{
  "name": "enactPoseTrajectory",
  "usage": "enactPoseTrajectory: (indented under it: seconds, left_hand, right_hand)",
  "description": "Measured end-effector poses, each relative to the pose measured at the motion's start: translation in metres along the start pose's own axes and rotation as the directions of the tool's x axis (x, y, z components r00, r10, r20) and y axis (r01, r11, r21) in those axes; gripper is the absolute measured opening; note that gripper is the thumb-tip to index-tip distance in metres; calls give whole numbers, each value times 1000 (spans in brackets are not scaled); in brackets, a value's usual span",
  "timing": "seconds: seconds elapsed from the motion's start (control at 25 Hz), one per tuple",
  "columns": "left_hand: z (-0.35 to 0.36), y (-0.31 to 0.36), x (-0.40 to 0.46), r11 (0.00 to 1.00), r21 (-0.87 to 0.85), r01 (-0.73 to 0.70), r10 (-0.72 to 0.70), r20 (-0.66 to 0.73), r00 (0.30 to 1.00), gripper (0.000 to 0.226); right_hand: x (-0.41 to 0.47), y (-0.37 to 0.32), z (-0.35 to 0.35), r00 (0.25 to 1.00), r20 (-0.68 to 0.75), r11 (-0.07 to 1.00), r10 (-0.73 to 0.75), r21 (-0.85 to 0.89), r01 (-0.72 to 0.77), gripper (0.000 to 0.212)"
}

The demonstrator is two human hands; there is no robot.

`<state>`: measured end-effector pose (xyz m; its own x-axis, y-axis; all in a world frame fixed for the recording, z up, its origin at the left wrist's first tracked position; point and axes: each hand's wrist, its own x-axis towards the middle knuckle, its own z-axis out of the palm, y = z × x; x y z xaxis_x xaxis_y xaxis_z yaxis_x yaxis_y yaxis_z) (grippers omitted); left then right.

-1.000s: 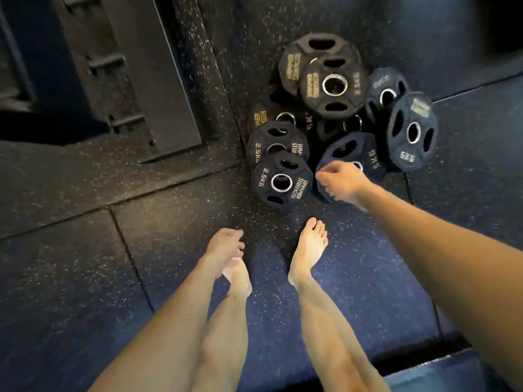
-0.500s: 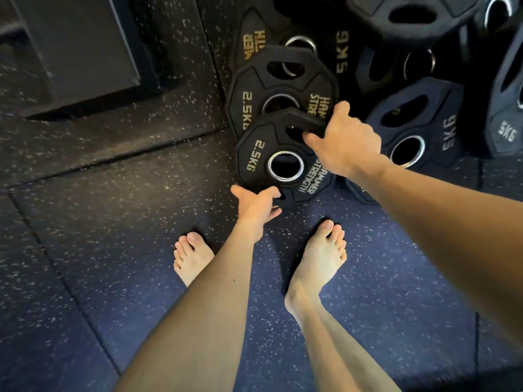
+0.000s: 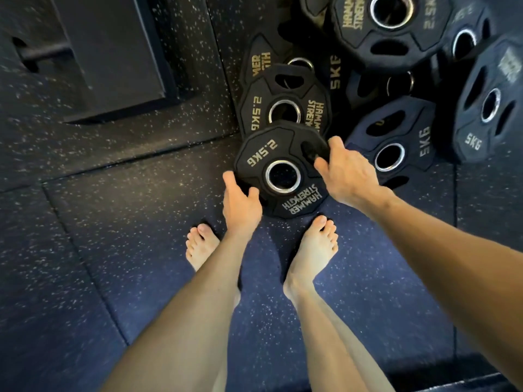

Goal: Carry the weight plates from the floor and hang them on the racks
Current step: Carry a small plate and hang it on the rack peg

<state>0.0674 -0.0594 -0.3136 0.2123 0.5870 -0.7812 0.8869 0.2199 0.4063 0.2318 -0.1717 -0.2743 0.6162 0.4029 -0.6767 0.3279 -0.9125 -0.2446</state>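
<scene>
Top plate (image 3: 390,26) cut by frame edge

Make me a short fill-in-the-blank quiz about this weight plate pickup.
1. The plate held by both hands is marked ___ kg.
2. The right hand has fingers in the plate's ___ slot.
3. The left hand grips the plate's ___.
4. The person's feet are ___.

Answers: 2.5; grip; edge; bare

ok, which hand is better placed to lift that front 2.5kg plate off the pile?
Right. The right hand already has fingers hooked through the front 2.5kg plate's grip slot; the left hand only pinches its lower rim.
</scene>
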Motion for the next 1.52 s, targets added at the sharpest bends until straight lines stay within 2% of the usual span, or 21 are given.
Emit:
enactPoseTrajectory:
  seconds: [0.16, 0.24, 0.28, 0.36, 0.44, 0.48, 0.6, 0.68, 0.76, 0.88, 0.96, 1.04, 1.16, 1.28, 1.44, 1.52]
  left_hand:
    - [-72, 51, -39, 974, 171, -146, 135, 79, 988, 34]
    - [-104, 83, -70, 966, 160, -206, 194, 87, 977, 32]
    - [-119, 101, -89, 980, 70, -185, 179, 84, 980, 31]
    - [-145, 137, -135, 981, -196, -14, 27, 62, 998, 22]
    - [-174, 175, -198, 872, -455, 182, -154, 97, 983, 13]
    - [-190, 192, -231, 822, -528, 215, -177, 121, 977, 10]
    - [-243, 230, -315, 702, -678, 218, -101, 209, 973, 9]
    - [-282, 249, -370, 551, -791, 266, 26, 335, 942, 18]
    - [-319, 264, -425, 478, -842, 250, 143, 356, 923, 32]
    - [-365, 282, -488, 476, -878, 48, 230, 177, 957, 40]
    - [-399, 285, -527, 467, -877, -112, 258, 15, 966, 40]
    - [-430, 283, -559, 464, -846, -262, 303, -126, 944, 43]
    - [-475, 274, -592, 516, -712, -475, 349, -332, 876, 54]
    - [-521, 261, -614, 522, -571, -634, 385, -506, 772, 31]
    - [-604, 217, -623, 547, -455, -702, 318, -663, 678, 36]
    - [-648, 188, -619, 533, -433, -727, 300, -706, 641, 39]
  right_hand:
    - [-68, -20, -43, 994, 35, 953, 99, 285, -105, 25]
    - [-96, -35, -77, 985, 26, 896, 170, 412, -166, 34]
    - [-112, -45, -98, 980, 19, 866, 200, 464, -186, 36]
    - [-147, -67, -139, 972, -9, 809, 234, 556, -189, 33]
    - [-196, -85, -186, 968, -38, 754, 250, 634, -170, 29]
    - [-221, -93, -209, 965, -52, 728, 257, 667, -158, 25]
    - [-291, -111, -265, 963, -86, 675, 255, 729, -114, 21]
    - [-337, -127, -304, 967, -121, 642, 222, 765, -51, 21]
    - [-382, -145, -341, 968, -187, 624, 169, 780, 42, 17]
    - [-434, -171, -384, 956, -284, 581, 70, 791, 193, 16]
    - [-467, -194, -409, 937, -348, 541, -31, 782, 308, 23]
    - [-492, -220, -429, 915, -387, 503, -111, 772, 388, 35]
    - [-519, -266, -452, 888, -402, 470, -222, 754, 459, 48]
    - [-540, -318, -463, 853, -404, 418, -331, 747, 516, 42]
    - [-571, -412, -451, 770, -399, 384, -499, 694, 609, 37]
    - [-586, -462, -431, 745, -379, 366, -549, 692, 622, 45]
